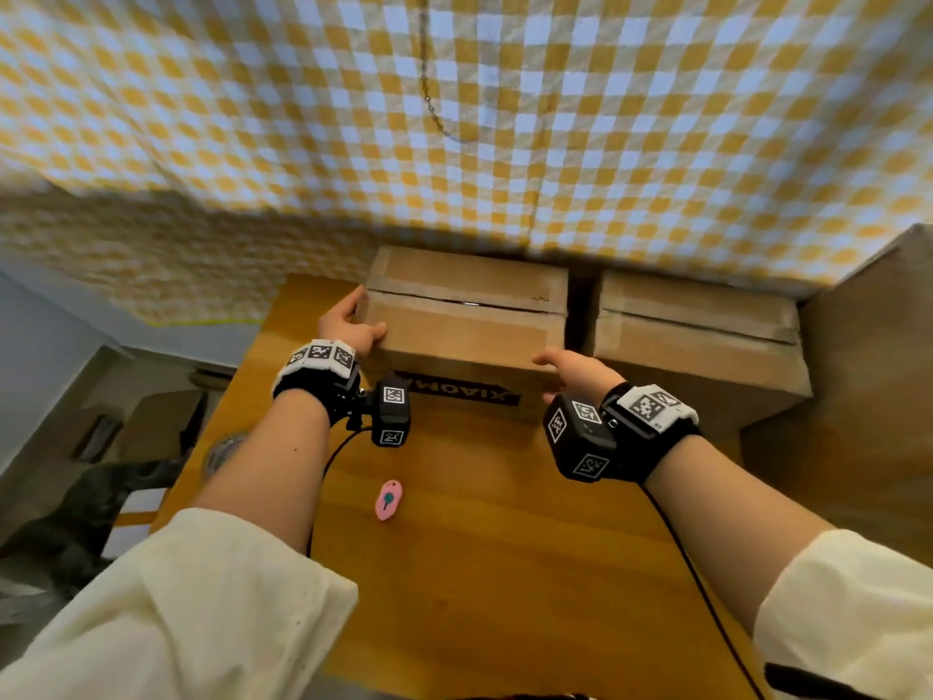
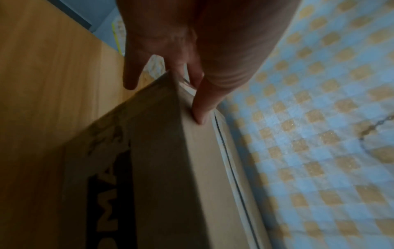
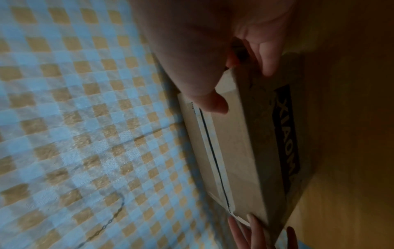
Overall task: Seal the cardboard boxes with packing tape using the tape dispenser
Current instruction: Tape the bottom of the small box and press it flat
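Note:
A brown cardboard box (image 1: 464, 325) with a black printed label on its front stands at the far end of the wooden table (image 1: 479, 548). A dark seam runs along its top between the flaps. My left hand (image 1: 353, 323) grips its left end, thumb on top and fingers down the side. My right hand (image 1: 555, 376) grips the near right corner the same way. The wrist views show the left hand (image 2: 181, 80) and the right hand (image 3: 241, 84) on the box (image 3: 245, 151). A second cardboard box (image 1: 696, 341) stands just to the right. No tape dispenser is in view.
A small pink object (image 1: 389, 500) lies on the table between my forearms. A yellow-and-white checked cloth (image 1: 505, 118) hangs right behind the boxes. A tall cardboard panel (image 1: 868, 371) stands at the right. Clutter lies on the floor (image 1: 101, 447) left of the table.

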